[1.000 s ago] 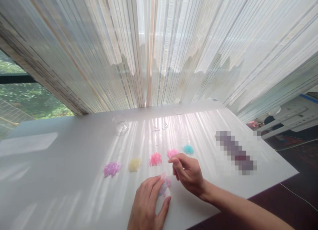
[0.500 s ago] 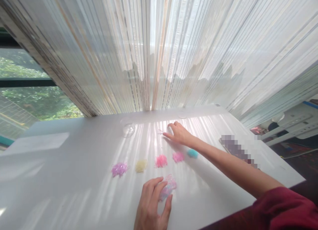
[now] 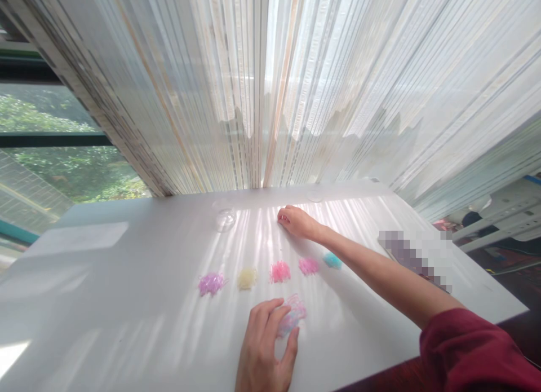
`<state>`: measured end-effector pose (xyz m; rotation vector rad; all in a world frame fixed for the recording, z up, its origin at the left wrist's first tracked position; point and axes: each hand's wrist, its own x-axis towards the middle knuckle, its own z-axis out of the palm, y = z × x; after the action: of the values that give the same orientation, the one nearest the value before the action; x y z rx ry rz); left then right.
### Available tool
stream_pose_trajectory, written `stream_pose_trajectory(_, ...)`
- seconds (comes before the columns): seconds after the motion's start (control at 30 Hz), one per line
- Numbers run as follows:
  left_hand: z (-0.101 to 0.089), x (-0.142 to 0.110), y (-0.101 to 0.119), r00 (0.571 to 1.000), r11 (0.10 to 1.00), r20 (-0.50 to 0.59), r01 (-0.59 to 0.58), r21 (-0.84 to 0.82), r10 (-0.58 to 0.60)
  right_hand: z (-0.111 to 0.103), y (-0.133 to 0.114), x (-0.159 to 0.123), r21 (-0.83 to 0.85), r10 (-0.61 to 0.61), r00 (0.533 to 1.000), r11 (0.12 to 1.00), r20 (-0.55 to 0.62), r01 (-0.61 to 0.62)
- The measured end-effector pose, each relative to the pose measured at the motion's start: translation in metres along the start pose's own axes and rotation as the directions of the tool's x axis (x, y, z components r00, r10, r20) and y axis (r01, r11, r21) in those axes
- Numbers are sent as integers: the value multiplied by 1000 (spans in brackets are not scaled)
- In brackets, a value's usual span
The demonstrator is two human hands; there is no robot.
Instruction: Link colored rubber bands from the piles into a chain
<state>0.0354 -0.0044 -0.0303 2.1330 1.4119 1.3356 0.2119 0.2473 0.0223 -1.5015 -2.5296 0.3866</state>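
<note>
My left hand rests on the white table, thumb and fingers apart around a loose pile of mixed pink, lilac and blue bits that look like small elastic bands. My fingertips touch the pile's left edge. Farther back, my right hand is on the tabletop with its fingers curled together; anything in them is hidden. Between the hands lies a row of small piles: purple, pale yellow, coral pink, pink and turquoise.
A clear round container stands at the back, left of my right hand. A blurred-out flat object lies on the right side of the table. Striped sheer curtains hang along the back edge, with a window at left.
My right hand has reached from near the pink pile to the back of the table, where thin looped pieces lay, and its fingers have closed there. My left hand stays by the mixed pile.
</note>
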Motion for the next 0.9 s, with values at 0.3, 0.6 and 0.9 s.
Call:
stream_pose_trajectory(0.3,-1,-1,1,1000,999,5,21,-28,-21,-29,21,-19,20,-43,995,999,85,41)
stream_pose_trajectory(0.6,-1,-1,1,999,999,24,25,-35,-24,-24,20,-20,43,-52,994,998,101,48)
stream_pose_trajectory(0.9,-3,-1,4,999,999,42,29,-22,-28,-12,16,-6,20,-84,992,996,95,82)
